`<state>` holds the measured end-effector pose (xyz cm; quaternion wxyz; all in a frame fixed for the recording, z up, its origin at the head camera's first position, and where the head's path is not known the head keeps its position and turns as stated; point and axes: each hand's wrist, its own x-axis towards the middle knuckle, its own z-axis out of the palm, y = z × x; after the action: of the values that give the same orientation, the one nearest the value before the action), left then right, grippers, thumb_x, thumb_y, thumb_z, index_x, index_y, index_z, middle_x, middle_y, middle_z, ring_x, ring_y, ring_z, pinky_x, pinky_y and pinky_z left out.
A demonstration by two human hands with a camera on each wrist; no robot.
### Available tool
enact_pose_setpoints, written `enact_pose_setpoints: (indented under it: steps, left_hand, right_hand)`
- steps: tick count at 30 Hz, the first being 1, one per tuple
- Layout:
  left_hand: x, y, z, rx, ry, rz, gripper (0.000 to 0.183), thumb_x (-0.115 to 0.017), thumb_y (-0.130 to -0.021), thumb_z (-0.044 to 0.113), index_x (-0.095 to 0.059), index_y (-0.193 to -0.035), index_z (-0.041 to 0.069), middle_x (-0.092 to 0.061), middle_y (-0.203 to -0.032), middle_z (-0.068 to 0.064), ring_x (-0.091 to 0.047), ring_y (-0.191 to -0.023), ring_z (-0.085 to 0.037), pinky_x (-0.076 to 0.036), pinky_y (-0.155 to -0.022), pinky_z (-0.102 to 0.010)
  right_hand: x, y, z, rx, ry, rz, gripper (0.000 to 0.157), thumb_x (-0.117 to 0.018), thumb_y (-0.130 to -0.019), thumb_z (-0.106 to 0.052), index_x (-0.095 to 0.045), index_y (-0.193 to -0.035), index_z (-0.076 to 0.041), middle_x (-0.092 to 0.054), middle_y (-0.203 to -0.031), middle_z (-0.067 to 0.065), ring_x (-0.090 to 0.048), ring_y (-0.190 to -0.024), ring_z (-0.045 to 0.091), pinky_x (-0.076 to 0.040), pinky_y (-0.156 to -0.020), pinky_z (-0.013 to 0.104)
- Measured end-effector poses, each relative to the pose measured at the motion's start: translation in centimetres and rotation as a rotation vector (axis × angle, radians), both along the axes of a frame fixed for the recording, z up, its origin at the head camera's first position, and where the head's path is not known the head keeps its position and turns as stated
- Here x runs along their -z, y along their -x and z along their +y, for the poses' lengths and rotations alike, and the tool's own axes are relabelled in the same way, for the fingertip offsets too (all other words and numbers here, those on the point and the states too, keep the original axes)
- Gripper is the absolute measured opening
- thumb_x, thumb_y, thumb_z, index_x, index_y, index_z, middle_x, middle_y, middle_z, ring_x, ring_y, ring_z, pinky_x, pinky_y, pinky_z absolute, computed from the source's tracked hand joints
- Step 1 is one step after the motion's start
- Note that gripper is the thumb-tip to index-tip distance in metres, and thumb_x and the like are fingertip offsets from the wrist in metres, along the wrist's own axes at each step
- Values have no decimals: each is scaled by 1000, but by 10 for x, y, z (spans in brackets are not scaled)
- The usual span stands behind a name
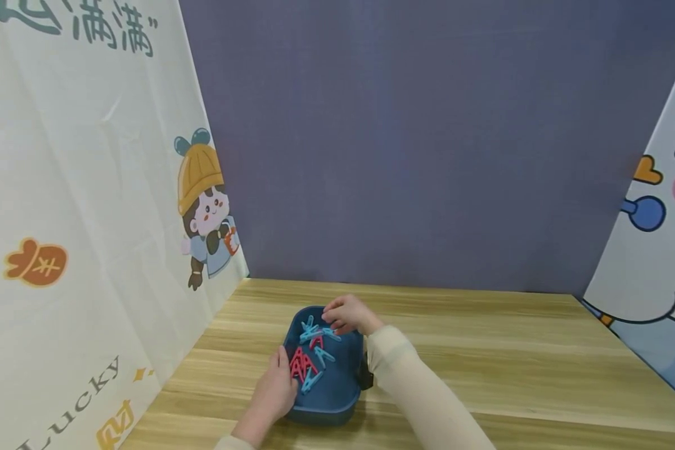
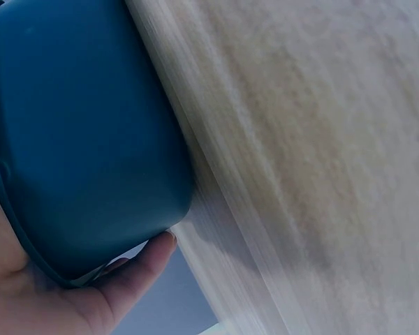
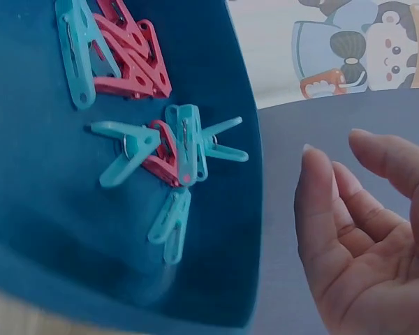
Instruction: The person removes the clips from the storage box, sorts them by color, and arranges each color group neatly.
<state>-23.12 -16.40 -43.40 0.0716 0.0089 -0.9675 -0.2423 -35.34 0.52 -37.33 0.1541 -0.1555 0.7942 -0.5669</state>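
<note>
A dark blue plastic bin [image 1: 343, 375] stands on the table, holding several turquoise clothespins [image 3: 77, 63] and red clothespins [image 3: 129, 59] in a loose pile. My left hand [image 1: 274, 385] grips the bin's near left side, thumb along the rim. In the left wrist view, fingers of the left hand [image 2: 91, 300] wrap round the bin's outer wall [image 2: 91, 139]. Over the bin's far right corner is my right hand [image 1: 351, 314]. The right wrist view shows the right hand [image 3: 366, 237] with fingers loosely bent, thumb apart from the fingertips and nothing between them.
The bin rests on a wood-grain table [image 1: 484, 356]. A grey-blue backdrop [image 1: 405, 144] rises behind it. Printed white panels flank the table, the left panel [image 1: 107, 156] close to the bin's side and the right panel [image 1: 641, 262] farther off.
</note>
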Motion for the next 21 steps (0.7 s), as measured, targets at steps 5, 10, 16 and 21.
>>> enact_pose_setpoints:
  steps: [5, 10, 16, 21]
  left_hand:
    - [2, 0, -1, 2, 5, 19, 67, -59, -86, 10, -23, -138, -15, -30, -135, -34, -51, -104, -44, -44, -87, -52]
    - [3, 1, 1, 5, 7, 38, 67, -59, -85, 9, -25, -137, -15, -32, -134, -34, -51, -105, -44, -44, -87, -51]
    - [4, 1, 2, 5, 6, 51, 68, -60, -85, 9, -25, -137, -15, -34, -133, -34, -51, -106, -43, -44, -87, -51]
    - [5, 1, 1, 5, 6, 64, 68, -60, -84, 9, -25, -136, -16, -35, -131, -34, -51, -104, -44, -44, -87, -52]
  right_hand:
    - [5, 0, -10, -4, 40, -21, 22, -62, -86, -6, -60, -104, 7, -61, -90, 18, -62, -82, 38, -56, -63, 38]
    - [9, 1, -14, 7, 37, -32, 22, -60, -87, -5, -59, -105, 9, -60, -97, 25, -62, -82, 38, -56, -62, 37]
    - [14, 2, -18, 13, 17, -37, 21, -59, -88, -5, -59, -104, 9, -60, -98, 25, -62, -82, 36, -55, -67, 40]
    - [21, 5, -21, 9, 7, -29, 22, -59, -87, -4, -60, -104, 10, -62, -93, 21, -63, -81, 37, -55, -66, 40]
